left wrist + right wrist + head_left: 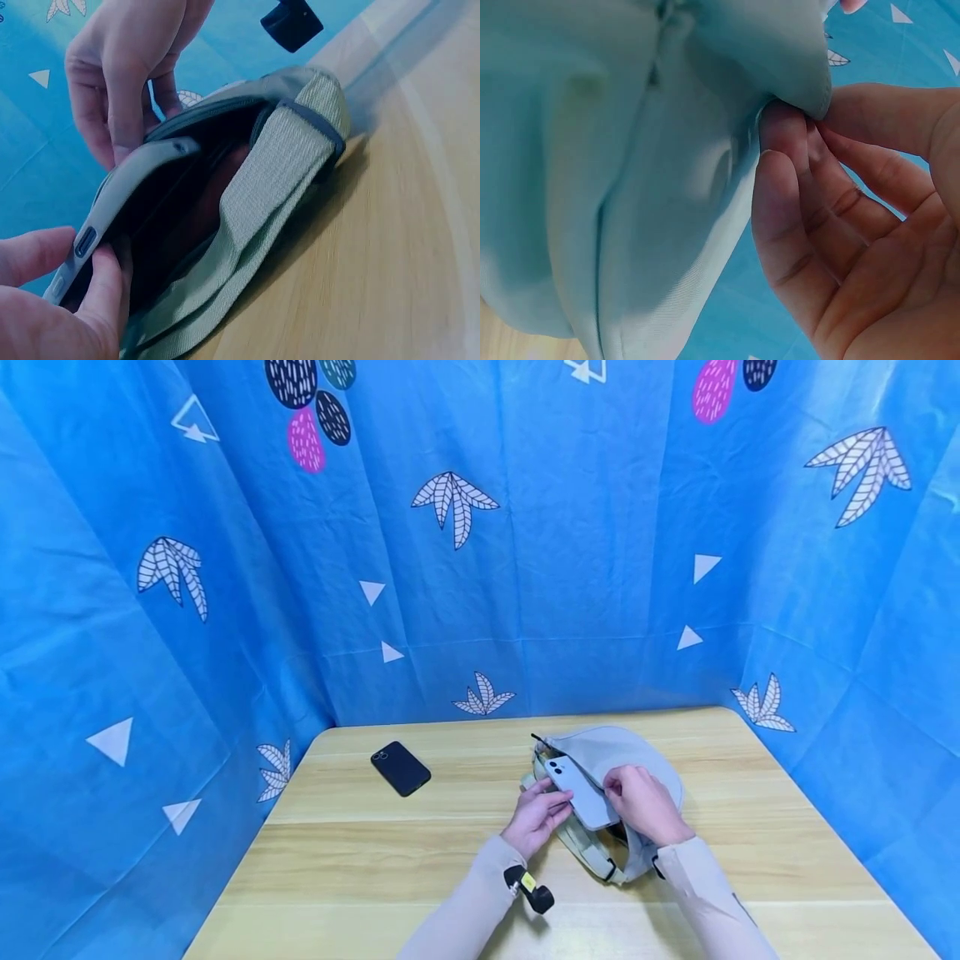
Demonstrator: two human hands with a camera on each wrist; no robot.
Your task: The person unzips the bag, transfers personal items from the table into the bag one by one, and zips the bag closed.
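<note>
A wooden table (360, 868) stands in a corner hung with blue patterned cloth (525, 568). Near the far middle of the table lies a pale grey-green bag (626, 756) with a woven strap (281, 169) attached at one end. Its top zipper is undone and the mouth gapes, showing a dark lining inside; nothing else can be made out in the pocket. A light-coloured phone (581, 793) rests partly in that mouth, its camera end pointing away from the person and its near end sticking out toward them. The left hand (536, 818) holds the near end of the phone, thumb and fingers curled around its edge, as the left wrist view shows close up. The right hand (645, 806) rests over the bag just right of the phone; in the right wrist view its thumb and fingertips (784, 131) pinch a fold of the bag's fabric, lifting the edge of the opening. Both forearms wear pale long sleeves (465, 910), and a small black device (528, 887) is strapped at the left wrist. A second phone, black (401, 768), lies flat on the table well to the left of the bag, apart from both hands.
</note>
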